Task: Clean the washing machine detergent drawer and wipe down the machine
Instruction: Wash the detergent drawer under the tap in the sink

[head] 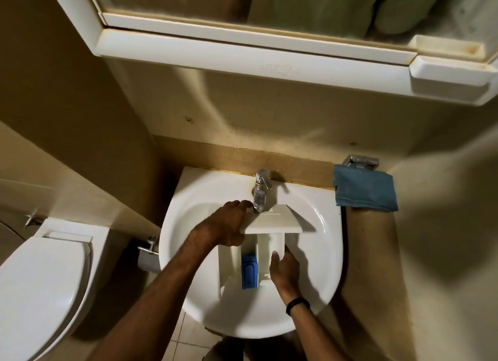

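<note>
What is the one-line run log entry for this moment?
detergent drawer: in sink, under faucet; left hand: grips front panel; right hand: touches right side; blue cloth: beside sink

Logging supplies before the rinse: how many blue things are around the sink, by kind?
Blue cloth: 1
Blue insert in the detergent drawer: 1
Total: 2

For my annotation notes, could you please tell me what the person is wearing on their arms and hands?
Both forearms are bare, with no sleeves in view. The left hand and the right hand wear no gloves. A slim black band circles the right wrist. Nothing shows on the left wrist.
</note>
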`<state>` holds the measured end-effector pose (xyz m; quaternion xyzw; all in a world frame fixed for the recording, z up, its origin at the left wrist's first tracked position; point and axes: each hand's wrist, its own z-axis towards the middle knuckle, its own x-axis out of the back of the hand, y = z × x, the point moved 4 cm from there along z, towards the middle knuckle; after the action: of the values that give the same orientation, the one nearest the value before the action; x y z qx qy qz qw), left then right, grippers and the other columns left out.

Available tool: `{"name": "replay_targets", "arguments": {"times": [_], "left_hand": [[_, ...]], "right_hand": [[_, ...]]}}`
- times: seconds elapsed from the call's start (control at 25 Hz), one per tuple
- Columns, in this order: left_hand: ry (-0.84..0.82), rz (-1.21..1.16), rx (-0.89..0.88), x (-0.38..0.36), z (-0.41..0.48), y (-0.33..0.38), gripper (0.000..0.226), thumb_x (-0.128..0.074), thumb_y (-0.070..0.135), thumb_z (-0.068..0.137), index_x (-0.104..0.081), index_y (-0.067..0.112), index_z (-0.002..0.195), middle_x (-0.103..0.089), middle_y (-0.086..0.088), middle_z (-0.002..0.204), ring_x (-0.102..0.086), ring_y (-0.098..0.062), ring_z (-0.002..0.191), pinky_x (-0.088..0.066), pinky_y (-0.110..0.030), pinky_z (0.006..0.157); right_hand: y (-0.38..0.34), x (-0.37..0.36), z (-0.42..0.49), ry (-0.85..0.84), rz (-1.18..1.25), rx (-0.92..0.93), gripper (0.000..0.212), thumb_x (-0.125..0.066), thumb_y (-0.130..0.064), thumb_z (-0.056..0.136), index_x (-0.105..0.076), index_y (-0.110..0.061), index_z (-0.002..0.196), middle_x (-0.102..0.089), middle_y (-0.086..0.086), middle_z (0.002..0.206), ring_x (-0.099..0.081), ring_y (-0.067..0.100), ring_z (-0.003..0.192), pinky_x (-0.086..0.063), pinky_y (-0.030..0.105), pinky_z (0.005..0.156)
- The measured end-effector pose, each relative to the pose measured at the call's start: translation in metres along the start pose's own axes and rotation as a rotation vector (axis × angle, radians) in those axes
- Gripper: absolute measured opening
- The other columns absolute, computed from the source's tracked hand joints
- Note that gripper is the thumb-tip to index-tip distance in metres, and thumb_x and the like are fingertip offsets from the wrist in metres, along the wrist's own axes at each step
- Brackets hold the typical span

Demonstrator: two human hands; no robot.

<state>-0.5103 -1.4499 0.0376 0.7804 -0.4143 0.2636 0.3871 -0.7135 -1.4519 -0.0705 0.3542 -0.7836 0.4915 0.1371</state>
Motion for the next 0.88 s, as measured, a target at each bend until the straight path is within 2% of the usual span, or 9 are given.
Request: {"name": "replay_targets", "arguments": {"times": [0.12,0.28,0.32,0.4,0.52,0.6,0.76,0.8,0.88], "left_hand": [[0.068,0.012,-0.027,-0.004,-0.010,0.009,0.089,-0.083,0.035,0.080,-0.032,0.022,0.152,-0.050,-0.009,0.145,-0.048,-0.029,0.130,-0.045,-0.038,0.101],[0.440,0.205,0.126,-0.008,-0.032,0.017,0.092,-0.076,0.066,0.077,-0.045,0.020,0.151,-0.050,-0.010,0.152,-0.042,-0.030,0.143,-0.021,-0.048,0.125],[0.582,0.142,0.236,-0.014,-0.040,0.017,0.099,-0.081,0.061,0.073,-0.043,0.016,0.153,-0.045,-0.016,0.156,-0.038,-0.035,0.146,-0.020,-0.053,0.126],[0.804,-0.254,0.452,-0.032,-0.058,0.012,0.120,-0.092,0.050,0.065,-0.031,0.006,0.159,-0.035,-0.027,0.160,-0.032,-0.045,0.147,-0.026,-0.056,0.122],[0.738,-1.106,0.660,-0.073,-0.065,0.008,0.136,-0.087,0.066,0.066,-0.012,0.009,0.164,-0.028,-0.024,0.165,-0.030,-0.043,0.151,-0.029,-0.055,0.122],[0.667,-1.515,0.735,-0.091,-0.062,0.017,0.121,-0.071,0.075,0.078,-0.010,0.019,0.165,-0.024,-0.017,0.169,-0.032,-0.040,0.151,-0.030,-0.057,0.121],[0.682,-1.558,0.681,-0.086,-0.042,0.041,0.109,-0.065,0.079,0.080,-0.019,0.026,0.164,-0.029,-0.013,0.167,-0.036,-0.038,0.149,-0.035,-0.054,0.119],[0.688,-1.522,0.658,-0.083,-0.035,0.041,0.112,-0.068,0.080,0.077,-0.020,0.029,0.164,-0.024,-0.013,0.169,-0.033,-0.037,0.151,-0.033,-0.054,0.121],[0.680,-1.469,0.606,-0.076,-0.023,0.036,0.118,-0.071,0.081,0.074,-0.015,0.032,0.164,-0.010,-0.012,0.173,-0.027,-0.034,0.155,-0.029,-0.052,0.124]], "right_hand": [[0.003,0.000,0.002,0.057,-0.025,0.056,0.036,-0.058,-0.017,0.100,-0.059,0.001,0.132,-0.066,0.019,0.127,-0.058,0.036,0.122,-0.042,0.032,0.101],[0.002,0.002,0.005,-0.001,-0.002,0.117,0.029,-0.055,-0.017,0.102,-0.063,0.000,0.123,-0.070,0.018,0.118,-0.063,0.035,0.114,-0.040,0.022,0.087],[0.002,0.003,0.004,-0.006,0.005,0.123,0.029,-0.052,-0.019,0.103,-0.063,-0.001,0.124,-0.070,0.017,0.118,-0.063,0.034,0.114,-0.040,0.021,0.088],[0.006,0.003,0.001,0.029,0.030,0.136,0.033,-0.045,-0.024,0.105,-0.063,-0.004,0.123,-0.070,0.015,0.117,-0.063,0.033,0.113,-0.042,0.025,0.092],[0.014,-0.004,-0.009,0.150,0.097,0.132,0.046,-0.034,-0.036,0.105,-0.065,-0.006,0.118,-0.070,0.013,0.111,-0.064,0.031,0.107,-0.042,0.026,0.090],[0.012,-0.011,-0.019,0.226,0.156,0.130,0.052,-0.029,-0.043,0.104,-0.065,-0.007,0.117,-0.069,0.010,0.108,-0.063,0.028,0.103,-0.045,0.030,0.091],[0.007,-0.025,-0.030,0.165,0.291,-0.024,0.045,-0.033,-0.045,0.103,-0.059,-0.015,0.125,-0.064,0.007,0.118,-0.060,0.026,0.113,-0.046,0.036,0.099],[0.006,-0.030,-0.033,0.088,0.247,-0.042,0.043,-0.038,-0.041,0.105,-0.052,-0.015,0.137,-0.059,0.008,0.132,-0.056,0.027,0.123,-0.042,0.034,0.105],[0.008,-0.039,-0.038,-0.129,0.043,0.042,0.068,-0.052,-0.031,0.099,-0.024,-0.006,0.155,-0.039,0.009,0.154,-0.042,0.022,0.140,-0.032,0.021,0.110]]}}
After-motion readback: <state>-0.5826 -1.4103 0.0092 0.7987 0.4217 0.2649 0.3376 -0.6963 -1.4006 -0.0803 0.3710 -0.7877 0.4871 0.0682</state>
